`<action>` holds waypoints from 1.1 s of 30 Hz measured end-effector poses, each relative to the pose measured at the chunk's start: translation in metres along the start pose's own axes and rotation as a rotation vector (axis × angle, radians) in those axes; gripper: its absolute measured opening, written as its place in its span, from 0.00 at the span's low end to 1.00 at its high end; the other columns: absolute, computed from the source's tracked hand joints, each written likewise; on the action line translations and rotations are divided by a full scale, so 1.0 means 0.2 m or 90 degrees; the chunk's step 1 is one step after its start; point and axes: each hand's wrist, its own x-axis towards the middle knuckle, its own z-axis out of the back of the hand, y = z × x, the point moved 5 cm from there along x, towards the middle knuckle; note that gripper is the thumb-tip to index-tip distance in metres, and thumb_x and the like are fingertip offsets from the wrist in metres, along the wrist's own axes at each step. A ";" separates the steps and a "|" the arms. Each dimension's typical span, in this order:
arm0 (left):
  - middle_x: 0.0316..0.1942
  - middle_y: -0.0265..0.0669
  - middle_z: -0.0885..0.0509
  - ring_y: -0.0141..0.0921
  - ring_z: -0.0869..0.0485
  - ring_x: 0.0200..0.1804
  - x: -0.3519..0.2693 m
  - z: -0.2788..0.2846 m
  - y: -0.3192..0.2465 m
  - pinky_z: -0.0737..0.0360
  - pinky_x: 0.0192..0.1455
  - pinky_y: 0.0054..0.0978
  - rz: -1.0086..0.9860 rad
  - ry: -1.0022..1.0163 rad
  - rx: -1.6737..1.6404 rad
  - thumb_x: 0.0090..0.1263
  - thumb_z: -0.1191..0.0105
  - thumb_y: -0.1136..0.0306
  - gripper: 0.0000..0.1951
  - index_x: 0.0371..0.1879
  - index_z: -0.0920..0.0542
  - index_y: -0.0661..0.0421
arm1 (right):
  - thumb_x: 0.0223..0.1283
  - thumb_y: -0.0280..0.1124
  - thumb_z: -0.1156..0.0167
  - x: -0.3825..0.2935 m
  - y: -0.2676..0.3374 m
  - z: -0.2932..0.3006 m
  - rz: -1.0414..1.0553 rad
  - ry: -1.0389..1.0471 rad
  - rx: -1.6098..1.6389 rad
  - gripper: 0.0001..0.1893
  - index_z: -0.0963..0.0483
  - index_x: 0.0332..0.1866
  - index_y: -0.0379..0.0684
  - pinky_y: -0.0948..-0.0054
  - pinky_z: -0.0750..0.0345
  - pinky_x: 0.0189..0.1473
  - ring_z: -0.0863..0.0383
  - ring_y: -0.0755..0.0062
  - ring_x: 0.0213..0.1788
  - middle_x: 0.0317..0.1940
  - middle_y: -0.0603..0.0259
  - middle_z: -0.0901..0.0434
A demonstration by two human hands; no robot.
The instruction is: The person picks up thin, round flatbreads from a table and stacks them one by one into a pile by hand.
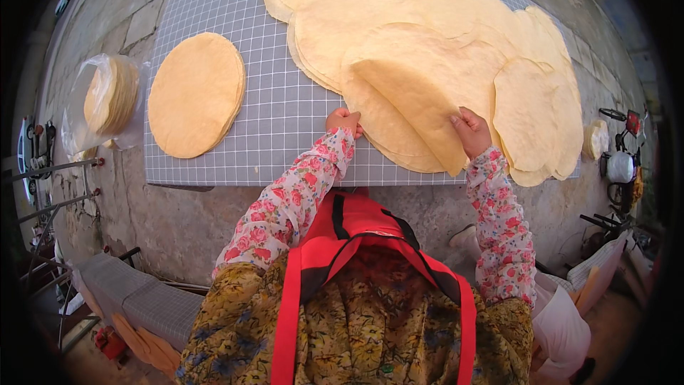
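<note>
A thin round flatbread sheet [411, 101] lies before me on the near edge of a wide spread of overlapping sheets [363, 16]. One side of it is lifted and folded over, its darker underside showing. My right hand [472, 132] pinches the lifted part between thumb and fingers. At the left rim of the same sheet, my left hand [345, 121] has its fingers closed on the edge; the fingertips are partly hidden. Left of my hands, a neat round stack of sheets [195, 95] rests on the grey checked tablecloth [272, 117].
Beyond the table's left edge stands a clear plastic bag [109, 99] of stacked round sheets. Another bagged stack [595, 139] shows at the right, near a parked cycle [622, 160]. Behind me at the left is a cloth-covered surface [139, 289] beside metal bars [53, 171].
</note>
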 end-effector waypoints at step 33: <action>0.31 0.39 0.20 0.29 0.18 0.32 -0.19 -0.03 -0.11 0.17 0.34 0.23 -0.037 0.168 -0.155 0.65 0.50 0.73 0.05 0.33 0.26 0.62 | 0.54 0.30 0.42 -0.04 0.13 -0.79 0.250 -0.026 -0.438 0.16 0.29 0.47 0.37 0.61 0.26 0.45 0.24 0.50 0.44 0.41 0.49 0.23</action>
